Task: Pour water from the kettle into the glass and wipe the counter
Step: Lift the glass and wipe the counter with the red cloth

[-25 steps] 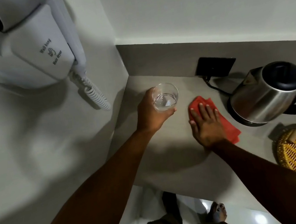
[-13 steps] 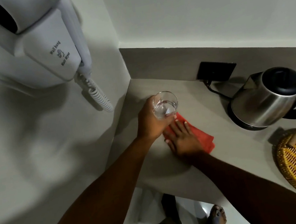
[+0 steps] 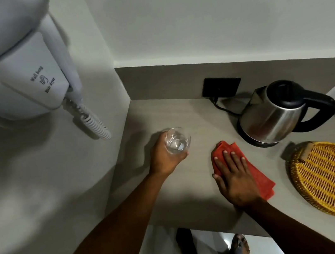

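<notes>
My left hand (image 3: 163,156) grips a clear glass (image 3: 177,140) with a little water in it, held just above the grey counter (image 3: 173,200) near the left wall. My right hand (image 3: 234,173) lies flat, fingers spread, pressing a folded red cloth (image 3: 261,180) onto the counter to the right of the glass. The steel kettle (image 3: 273,115) with its black lid and handle stands upright on its base behind and to the right of the cloth, apart from both hands.
A yellow woven basket (image 3: 333,178) sits at the right, close to the counter's front edge. A black wall socket (image 3: 221,86) with a cord to the kettle is at the back. A white wall-hung hair dryer (image 3: 23,72) projects from the left wall.
My right hand has slid the red cloth back to the right, away from the glass and toward the kettle. The left hand keeps holding the glass in about the same place.
</notes>
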The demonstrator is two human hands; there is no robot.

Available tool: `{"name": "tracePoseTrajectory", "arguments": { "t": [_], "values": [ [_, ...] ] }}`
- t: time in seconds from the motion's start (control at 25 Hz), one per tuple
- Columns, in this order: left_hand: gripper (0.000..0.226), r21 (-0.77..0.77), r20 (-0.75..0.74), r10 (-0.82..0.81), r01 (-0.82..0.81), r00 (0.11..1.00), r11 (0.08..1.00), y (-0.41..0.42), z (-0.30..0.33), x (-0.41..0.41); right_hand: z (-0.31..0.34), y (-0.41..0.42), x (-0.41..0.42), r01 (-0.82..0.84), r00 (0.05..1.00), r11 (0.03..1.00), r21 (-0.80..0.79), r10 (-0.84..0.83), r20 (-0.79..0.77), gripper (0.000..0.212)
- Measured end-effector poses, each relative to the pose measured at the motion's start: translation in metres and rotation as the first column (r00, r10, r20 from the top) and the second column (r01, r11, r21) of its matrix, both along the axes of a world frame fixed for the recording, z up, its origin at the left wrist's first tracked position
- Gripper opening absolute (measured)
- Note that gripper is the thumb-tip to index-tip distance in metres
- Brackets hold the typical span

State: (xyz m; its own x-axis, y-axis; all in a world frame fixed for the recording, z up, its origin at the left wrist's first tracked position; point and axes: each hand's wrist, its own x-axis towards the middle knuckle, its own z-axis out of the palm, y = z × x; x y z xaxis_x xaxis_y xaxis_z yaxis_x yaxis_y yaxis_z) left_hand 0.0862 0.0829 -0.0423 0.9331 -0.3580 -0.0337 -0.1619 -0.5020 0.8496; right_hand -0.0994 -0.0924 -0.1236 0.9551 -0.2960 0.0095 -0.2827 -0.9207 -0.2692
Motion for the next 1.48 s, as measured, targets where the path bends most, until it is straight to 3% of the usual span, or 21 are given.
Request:
{"name": "tracePoseTrajectory", "arguments": {
  "t": [0.44, 0.52, 0.6, 0.68, 0.76, 0.84, 0.92, 1.0, 1.08, 1.16, 1.24, 1.32, 1.36, 1.44, 1.48],
  "values": [
    [0.087, -0.037, 0.027, 0.019, -0.018, 0.999, 0.999, 0.0, -0.011, -0.01, -0.002, -0.001, 0.004, 0.007, 1.0, 1.0, 0.025, -0.007, 0.005, 0.055],
    [0.087, -0.027, 0.04, 0.0, 0.001, 0.999, 1.0, 0.0, -0.013, -0.01, 0.004, -0.001, 0.007, 0.017, 0.999, 0.997, 0.081, -0.02, 0.041, 0.052],
    [0.086, -0.023, 0.033, -0.025, 0.026, 0.999, 0.999, -0.003, -0.016, -0.011, 0.016, -0.004, 0.005, 0.06, 0.987, 0.966, 0.251, -0.095, 0.131, 0.043],
    [0.083, -0.016, 0.002, -0.048, 0.048, 0.999, 0.999, 0.001, -0.023, -0.008, 0.034, -0.004, 0.005, 0.163, 0.931, 0.79, 0.591, -0.322, 0.174, 0.038],
    [0.077, 0.014, 0.021, -0.054, 0.054, 0.998, 0.998, 0.001, -0.03, -0.007, 0.056, -0.01, 0.001, 0.245, 0.799, 0.422, 0.873, -0.597, 0.065, 0.033],
    [0.069, 0.049, 0.021, -0.039, 0.038, 0.999, 0.998, 0.0, -0.035, -0.01, 0.073, -0.021, -0.011, 0.194, 0.658, 0.094, 0.977, -0.75, -0.058, 0.028],
    [0.062, 0.042, -0.017, -0.044, 0.045, 0.999, 0.998, 0.0, -0.037, -0.014, 0.091, -0.037, -0.035, 0.061, 0.597, -0.141, 0.988, -0.788, -0.149, 0.03],
    [0.062, 0.028, -0.063, -0.051, 0.052, 0.997, 0.998, 0.001, -0.039, -0.014, 0.112, -0.059, -0.068, -0.014, 0.544, -0.209, 0.978, -0.822, -0.168, 0.026],
    [0.063, 0.018, -0.081, -0.045, 0.047, 0.996, 0.999, 0.001, -0.041, -0.014, 0.131, -0.089, -0.101, 0.012, 0.416, -0.081, 0.997, -0.906, -0.079, 0.025],
    [0.06, 0.056, -0.029, -0.035, 0.037, 0.999, 0.998, 0.003, -0.044, -0.02, 0.147, -0.124, -0.128, 0.219, 0.284, 0.15, 0.964, -0.955, 0.084, 0.028],
    [0.066, 0.153, 0.048, -0.04, 0.032, 0.998, 0.988, 0.008, -0.051, -0.037, 0.151, -0.153, -0.143, 0.405, 0.243, 0.334, 0.851, -0.937, 0.252, 0.034],
    [0.081, 0.21, 0.087, -0.063, 0.043, 0.994, 0.977, 0.011, -0.059, -0.056, 0.137, -0.17, -0.146, 0.509, 0.35, 0.469, 0.721, -0.879, 0.325, 0.037],
    [0.086, 0.23, 0.096, -0.078, 0.055, 0.992, 0.972, 0.014, -0.062, -0.062, 0.122, -0.171, -0.143, 0.546, 0.471, 0.537, 0.643, -0.832, 0.295, 0.039],
    [0.089, 0.271, 0.083, -0.115, 0.089, 0.99, 0.958, 0.018, -0.064, -0.071, 0.086, -0.169, -0.136, 0.581, 0.76, 0.734, 0.352, -0.644, 0.09, 0.047],
    [0.089, 0.29, 0.056, -0.119, 0.097, 0.991, 0.952, 0.019, -0.064, -0.074, 0.07, -0.166, -0.134, 0.539, 0.839, 0.816, 0.209, -0.542, -0.047, 0.051]
  ]
}}
